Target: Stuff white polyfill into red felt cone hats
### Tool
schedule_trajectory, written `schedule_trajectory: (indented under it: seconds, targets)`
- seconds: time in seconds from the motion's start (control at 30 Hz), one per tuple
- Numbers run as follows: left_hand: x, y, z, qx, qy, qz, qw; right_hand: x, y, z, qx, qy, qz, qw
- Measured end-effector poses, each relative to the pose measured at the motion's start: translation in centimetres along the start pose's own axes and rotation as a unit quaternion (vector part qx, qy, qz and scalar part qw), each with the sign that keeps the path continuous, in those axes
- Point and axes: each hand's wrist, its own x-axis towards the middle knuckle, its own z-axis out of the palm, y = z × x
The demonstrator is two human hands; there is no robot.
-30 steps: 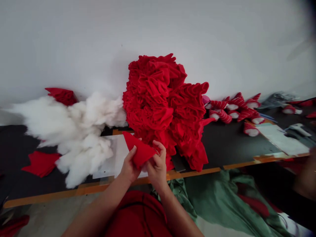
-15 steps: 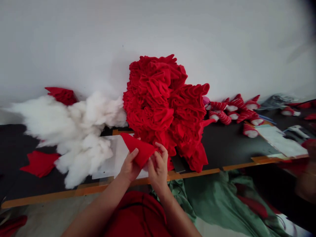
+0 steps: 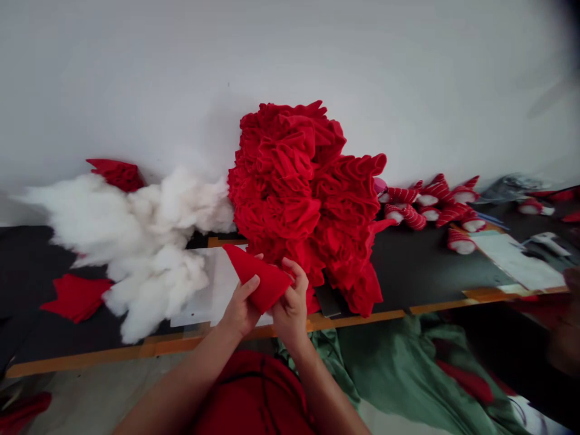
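A red felt cone point(image 3: 256, 275) points up and to the left above the table's front edge. My left hand point(image 3: 238, 309) grips its lower side with the thumb laid on the felt. My right hand point(image 3: 290, 302) pinches the cone's wide open end with curled fingers. Behind the hands rises a big heap of red felt pieces point(image 3: 303, 193). A mound of white stuffing point(image 3: 136, 235) lies to the left, beside a clear plastic sheet point(image 3: 212, 290).
Finished red-and-white striped cone figures point(image 3: 430, 202) lie at the right along the wall. Loose red felt pieces point(image 3: 75, 296) sit at the left. Papers point(image 3: 516, 260) lie far right. Green cloth point(image 3: 399, 362) hangs below the orange table edge point(image 3: 113, 353). Another person's blurred hand point(image 3: 566, 326) is at the right.
Both hands kept hold of the cone in almost the same place. My right fingers shifted slightly on its open end. The blurred hand at the right moved a little.
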Motion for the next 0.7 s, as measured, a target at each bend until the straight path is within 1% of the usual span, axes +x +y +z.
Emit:
schedule_trajectory:
  seconds: [0.07, 0.1, 0.2, 0.23, 0.27, 0.37, 0.43, 0.57, 0.63, 0.7]
  targets:
    - [-0.1, -0.1, -0.1, 0.007, -0.006, -0.004, 1.000, 0.0, 0.3, 0.0, -0.020, -0.022, -0.029, 0.999]
    - [-0.1, -0.1, -0.1, 0.010, -0.004, -0.003, 1.000, 0.0, 0.4, 0.0, -0.029, -0.022, -0.036, 0.999]
    - [-0.1, -0.1, 0.0, 0.003, 0.015, 0.006, 1.000, -0.1, 0.5, -0.3, -0.043, 0.017, -0.009, 0.999]
    - [0.0, -0.1, 0.1, -0.004, 0.021, 0.009, 1.000, -0.1, 0.4, -0.4, -0.037, 0.021, 0.004, 0.999]
    - [0.0, 0.0, 0.2, -0.011, 0.025, 0.010, 1.000, -0.2, 0.3, -0.5, -0.027, 0.015, 0.013, 0.999]
    - [0.0, 0.2, 0.5, -0.026, 0.022, 0.000, 0.999, -0.2, -0.2, -0.6, 0.011, -0.035, 0.015, 0.999]
    - [0.0, 0.2, 0.5, -0.023, 0.016, 0.001, 1.000, -0.2, -0.2, -0.5, 0.010, -0.039, 0.008, 0.999]
    - [-0.1, -0.1, 0.4, 0.004, 0.013, 0.015, 1.000, 0.1, 0.0, 0.0, -0.043, 0.023, 0.012, 0.999]
    - [-0.1, -0.3, 0.4, 0.011, 0.013, 0.018, 1.000, 0.1, 0.0, 0.2, -0.035, 0.049, 0.031, 0.998]
    - [-0.1, -0.3, 0.5, 0.010, 0.015, 0.019, 1.000, 0.1, -0.1, 0.4, -0.003, 0.063, 0.036, 0.997]
